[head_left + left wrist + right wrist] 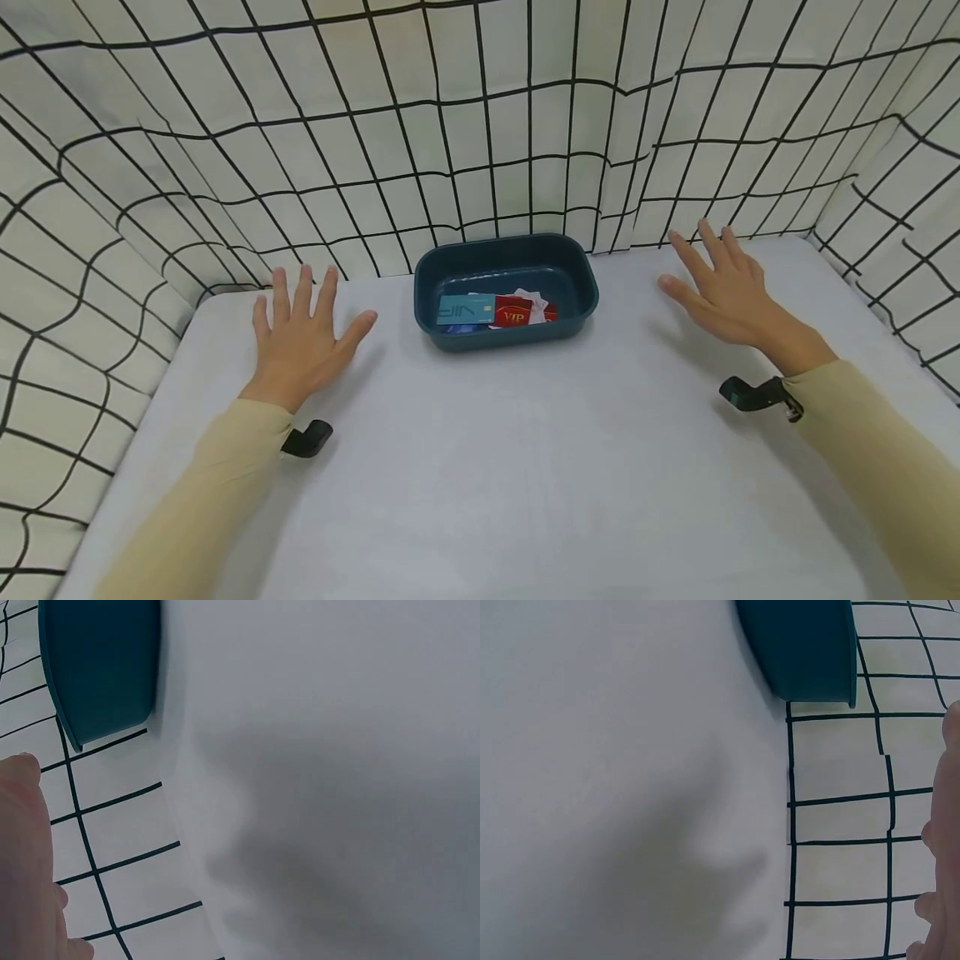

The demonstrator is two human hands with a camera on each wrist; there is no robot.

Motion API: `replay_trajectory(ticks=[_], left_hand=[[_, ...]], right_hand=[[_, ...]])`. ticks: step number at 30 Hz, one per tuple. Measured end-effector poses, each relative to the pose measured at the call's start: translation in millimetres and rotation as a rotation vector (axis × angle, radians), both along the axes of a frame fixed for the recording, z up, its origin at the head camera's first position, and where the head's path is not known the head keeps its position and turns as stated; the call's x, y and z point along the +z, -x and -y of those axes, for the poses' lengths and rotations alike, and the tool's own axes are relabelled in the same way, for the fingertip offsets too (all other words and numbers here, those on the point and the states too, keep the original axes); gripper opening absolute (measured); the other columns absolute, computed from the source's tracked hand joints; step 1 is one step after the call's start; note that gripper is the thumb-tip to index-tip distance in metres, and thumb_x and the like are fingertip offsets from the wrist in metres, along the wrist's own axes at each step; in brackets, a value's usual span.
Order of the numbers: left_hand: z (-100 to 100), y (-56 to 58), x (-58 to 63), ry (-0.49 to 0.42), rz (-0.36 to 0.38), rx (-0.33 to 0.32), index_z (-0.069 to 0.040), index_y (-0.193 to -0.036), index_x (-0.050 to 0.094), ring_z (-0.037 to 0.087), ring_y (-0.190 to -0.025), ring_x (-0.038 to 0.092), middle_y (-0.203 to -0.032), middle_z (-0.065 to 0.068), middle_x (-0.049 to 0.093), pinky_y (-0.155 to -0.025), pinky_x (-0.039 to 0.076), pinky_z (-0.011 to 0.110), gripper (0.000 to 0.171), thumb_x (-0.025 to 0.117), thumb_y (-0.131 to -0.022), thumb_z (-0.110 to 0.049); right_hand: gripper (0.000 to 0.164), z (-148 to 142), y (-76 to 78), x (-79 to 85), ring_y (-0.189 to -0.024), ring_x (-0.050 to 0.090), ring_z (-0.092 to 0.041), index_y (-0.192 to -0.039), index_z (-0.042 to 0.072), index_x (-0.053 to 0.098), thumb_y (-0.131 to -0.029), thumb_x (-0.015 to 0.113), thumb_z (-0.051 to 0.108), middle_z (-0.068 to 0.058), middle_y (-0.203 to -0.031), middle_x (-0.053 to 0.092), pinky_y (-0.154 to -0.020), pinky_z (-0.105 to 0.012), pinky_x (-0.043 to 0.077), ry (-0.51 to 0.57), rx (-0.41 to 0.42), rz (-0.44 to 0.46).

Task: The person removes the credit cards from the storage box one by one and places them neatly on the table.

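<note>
A dark teal plastic basin (pixel 506 337) stands at the back middle of the white table. Inside lie a light blue card (pixel 467 309), a red card (pixel 513 312) marked VIP, and some crumpled white and red paper (pixel 536 303). To the left of the basin is my left hand (pixel 296 350), fingers spread and holding nothing. My right hand (pixel 723 292) is on the basin's other side, its fingers also spread with nothing in them. Both hands cast shadows on the tabletop. Each wrist view catches the basin's outer wall and part of a hand at the edge.
White cloth walls with a black grid (pixel 480 133) rise behind and on both sides of the table (pixel 487 475). A small black camera mount (pixel 307 439) sits at the left wrist, another black mount (pixel 753 393) at the right.
</note>
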State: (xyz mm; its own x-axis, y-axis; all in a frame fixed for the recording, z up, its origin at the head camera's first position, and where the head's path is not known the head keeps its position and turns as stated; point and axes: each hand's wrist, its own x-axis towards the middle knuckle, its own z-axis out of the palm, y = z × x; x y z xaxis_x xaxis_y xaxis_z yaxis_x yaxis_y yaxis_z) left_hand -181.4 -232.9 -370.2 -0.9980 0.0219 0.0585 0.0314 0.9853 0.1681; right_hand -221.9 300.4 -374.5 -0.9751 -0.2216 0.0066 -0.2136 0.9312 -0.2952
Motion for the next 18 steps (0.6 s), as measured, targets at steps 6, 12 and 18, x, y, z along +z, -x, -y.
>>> replay_trajectory(ticks=[6, 12, 18], left_hand=[[-14, 9.4, -4.9, -0.026, 0.017, -0.018, -0.021, -0.167, 0.001, 0.044, -0.160, -0.021, -0.175, 0.021, -0.004, -0.123, -0.010, 0.071, 0.097, 0.025, -0.095, -0.081], [-30, 19.2, -5.8, -0.065, 0.015, -0.031, -0.021, -0.167, 0.000, 0.043, -0.161, -0.020, -0.175, 0.020, -0.002, -0.123, -0.009, 0.070, 0.097, 0.023, -0.095, -0.081], [-40, 27.5, -5.0, -0.091, 0.022, -0.031, -0.021, -0.168, 0.000, 0.042, -0.161, -0.022, -0.175, 0.019, -0.004, -0.124, -0.010, 0.069, 0.097, 0.024, -0.095, -0.081]], right_hand=[[0.082, 13, 8.2, 1.9, -0.159, -0.012, -0.054, -0.167, 0.027, 0.006, -0.102, 0.029, 0.069, -0.019, -0.174, -0.012, -0.116, -0.083, 0.002, 0.000, 0.015, 0.003], [0.082, 26, 16.5, 3.6, -0.160, -0.011, -0.052, -0.167, 0.027, 0.006, -0.101, 0.027, 0.071, -0.017, -0.175, -0.011, -0.116, -0.083, 0.002, 0.009, 0.034, -0.007], [0.084, 45, 27.6, 5.9, -0.160, -0.012, -0.050, -0.167, 0.028, 0.006, -0.100, 0.027, 0.074, -0.016, -0.175, -0.011, -0.117, -0.082, 0.002, 0.053, 0.044, -0.002]])
